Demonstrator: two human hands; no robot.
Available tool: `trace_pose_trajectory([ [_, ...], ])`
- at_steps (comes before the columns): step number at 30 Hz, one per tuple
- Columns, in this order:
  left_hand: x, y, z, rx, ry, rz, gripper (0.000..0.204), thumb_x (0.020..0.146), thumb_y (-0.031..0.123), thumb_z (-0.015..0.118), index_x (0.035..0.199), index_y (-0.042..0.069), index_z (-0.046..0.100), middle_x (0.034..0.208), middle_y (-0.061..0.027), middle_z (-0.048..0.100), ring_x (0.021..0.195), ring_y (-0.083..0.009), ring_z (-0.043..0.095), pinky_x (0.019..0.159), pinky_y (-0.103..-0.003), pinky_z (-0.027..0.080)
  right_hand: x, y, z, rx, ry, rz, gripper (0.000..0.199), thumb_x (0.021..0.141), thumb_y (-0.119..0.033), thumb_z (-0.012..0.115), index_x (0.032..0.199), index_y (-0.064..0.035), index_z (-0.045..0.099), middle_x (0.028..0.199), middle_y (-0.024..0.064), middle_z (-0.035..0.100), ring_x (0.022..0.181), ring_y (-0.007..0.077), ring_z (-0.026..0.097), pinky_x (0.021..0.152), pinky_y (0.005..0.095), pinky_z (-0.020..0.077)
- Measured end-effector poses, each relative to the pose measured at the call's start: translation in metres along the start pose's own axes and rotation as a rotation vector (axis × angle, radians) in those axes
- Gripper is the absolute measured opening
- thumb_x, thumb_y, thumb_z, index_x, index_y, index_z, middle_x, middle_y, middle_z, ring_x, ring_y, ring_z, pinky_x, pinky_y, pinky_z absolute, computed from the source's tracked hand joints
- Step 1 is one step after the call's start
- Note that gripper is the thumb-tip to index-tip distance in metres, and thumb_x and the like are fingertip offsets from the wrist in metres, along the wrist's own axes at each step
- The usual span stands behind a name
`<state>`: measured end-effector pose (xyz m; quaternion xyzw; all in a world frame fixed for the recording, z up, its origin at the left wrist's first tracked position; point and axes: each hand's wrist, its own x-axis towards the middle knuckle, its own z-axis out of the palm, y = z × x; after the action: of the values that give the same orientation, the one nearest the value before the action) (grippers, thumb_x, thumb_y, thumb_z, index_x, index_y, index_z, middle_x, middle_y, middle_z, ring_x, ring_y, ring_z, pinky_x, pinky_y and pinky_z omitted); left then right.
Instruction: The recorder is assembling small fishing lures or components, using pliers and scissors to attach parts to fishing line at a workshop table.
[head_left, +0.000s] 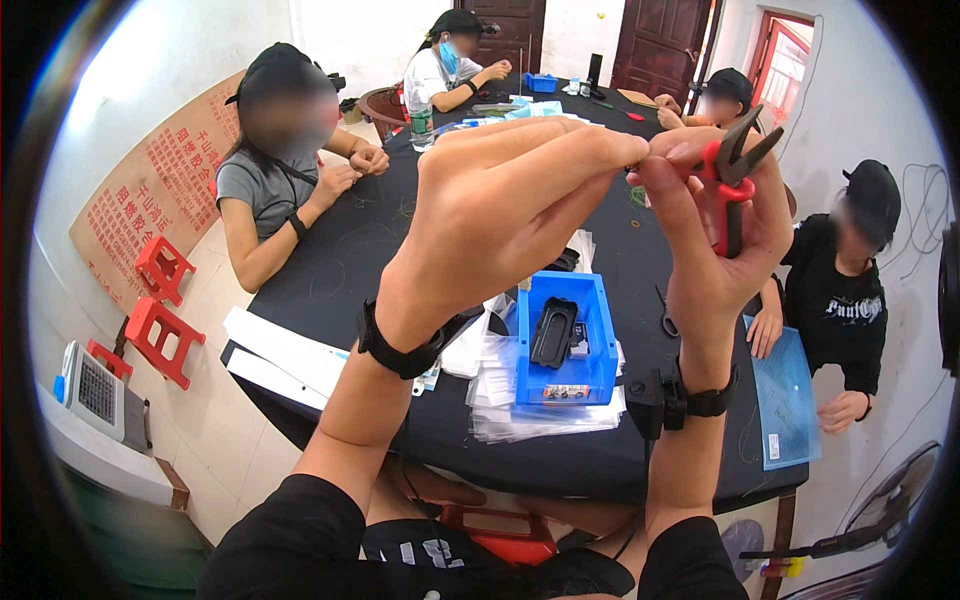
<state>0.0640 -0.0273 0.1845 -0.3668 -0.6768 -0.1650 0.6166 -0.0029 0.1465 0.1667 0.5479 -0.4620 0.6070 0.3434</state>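
In front of me, raised above the table, my left hand is closed, its thumb and fingertips pinched together. They meet the thumb and finger of my right hand around something small and dark, mostly hidden by the fingertips. Tucked in my right palm are pliers with red and black handles, their dark jaws parted and pointing up and right. Below the hands, a blue bin holds a black oblong plastic case and small packets.
Clear plastic bags lie under and beside the bin on the black-covered table. White card strips are at left; scissors and a translucent blue folder at right. A water bottle stands farther back. Several people sit around the table.
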Motion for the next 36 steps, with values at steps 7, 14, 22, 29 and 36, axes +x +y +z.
trace_pose_trajectory([
  [7,-0.001,0.003,0.0,-0.046,-0.027,-0.096,0.018,0.084,-0.001,0.076,0.1,0.006,0.077,0.068,-0.0051,0.066,0.056,-0.0132,0.062,0.052,-0.025,0.046,-0.001,0.004,-0.002,0.004,-0.003,-0.029,0.024,0.088,0.002,0.078,0.109,0.0015,0.065,0.1,0.0061,0.069,0.089,0.0113,0.068,0.08,0.0241,0.054],
  [14,-0.002,0.001,-0.002,-0.101,-0.075,-0.161,0.023,0.083,-0.006,0.077,0.105,0.002,0.079,0.066,-0.0026,0.069,0.058,-0.0056,0.065,0.054,-0.018,0.045,-0.004,0.004,-0.001,0.052,0.019,-0.002,0.026,0.088,0.004,0.077,0.111,0.0017,0.064,0.101,0.0072,0.069,0.091,0.0116,0.068,0.081,0.0245,0.0541],
  [22,-0.005,0.003,-0.004,-0.32,-0.075,-0.303,0.02,0.083,-0.01,0.071,0.102,-0.004,0.07,0.078,-0.006,0.069,0.068,-0.0088,0.067,0.066,-0.021,0.052,-0.004,0.006,0.001,0.118,0.018,-0.009,0.024,0.088,0.008,0.074,0.108,0.0012,0.062,0.098,0.0077,0.068,0.09,0.0141,0.067,0.084,0.0289,0.0542],
  [29,-0.004,0.004,-0.009,-0.326,-0.158,-0.246,0.016,0.084,0.001,0.074,0.096,-0.005,0.065,0.085,-0.008,0.069,0.073,-0.0115,0.065,0.07,-0.024,0.054,-0.004,0.004,0.003,0.142,0.034,-0.026,0.023,0.088,0.009,0.074,0.106,0.0011,0.061,0.095,0.0084,0.067,0.091,0.0167,0.067,0.084,0.0311,0.054],
  [36,-0.004,0.005,-0.005,-0.28,-0.165,-0.251,0.009,0.09,0.0,0.069,0.094,-0.007,0.065,0.084,-0.0085,0.069,0.077,-0.0114,0.068,0.073,-0.025,0.056,-0.005,-0.001,0.007,0.128,0.052,-0.016,0.025,0.087,0.01,0.074,0.107,0.0021,0.061,0.093,0.0085,0.066,0.087,0.0158,0.067,0.081,0.03,0.0545],
])
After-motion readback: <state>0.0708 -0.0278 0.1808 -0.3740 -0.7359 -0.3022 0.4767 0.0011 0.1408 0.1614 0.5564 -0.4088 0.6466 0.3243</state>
